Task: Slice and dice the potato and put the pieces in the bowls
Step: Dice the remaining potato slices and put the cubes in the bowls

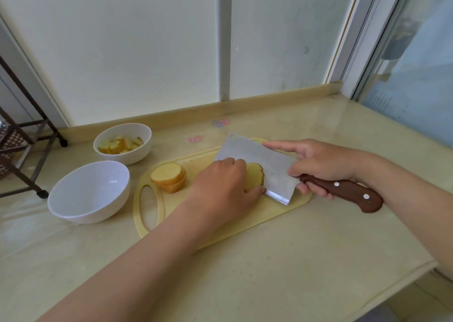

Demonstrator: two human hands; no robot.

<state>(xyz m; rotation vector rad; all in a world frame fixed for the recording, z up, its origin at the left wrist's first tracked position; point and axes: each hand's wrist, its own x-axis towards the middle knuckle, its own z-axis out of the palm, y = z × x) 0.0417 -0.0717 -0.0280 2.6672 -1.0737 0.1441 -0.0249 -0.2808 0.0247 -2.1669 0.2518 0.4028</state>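
Nearest to you, your two bare forearms reached forward over the pale countertop (269,260), the left one from the lower left and the right one from the right edge.

Your left hand (220,187) lay palm down on the cutting board (220,228), with the fingers curled and pressed on the potato (255,178). The thumb touched the lower side of the potato, just beside the blade. Only the cut end of the potato showed, yellow with a thin brown skin around it; the rest was hidden under your hand.

Your right hand (321,164) was closed around the brown wooden handle of the cleaver (264,164). The index finger was stretched out along the flat side of the blade, and the other fingers were wrapped under the handle. The blade stood against the cut face of the potato, with its lower corner touching the board.

On the left part of the board, near the oval handle hole, a small stack of round slices (169,176) leaned a little to one side, apart from your left hand.

Left of the board stood an empty white bowl (88,191). Behind it, closer to the wall, a second white bowl (122,142) held diced potato pieces (120,145).

At the far left edge a dark metal rack (22,135) stood on the counter. Behind everything was a frosted window (147,39).
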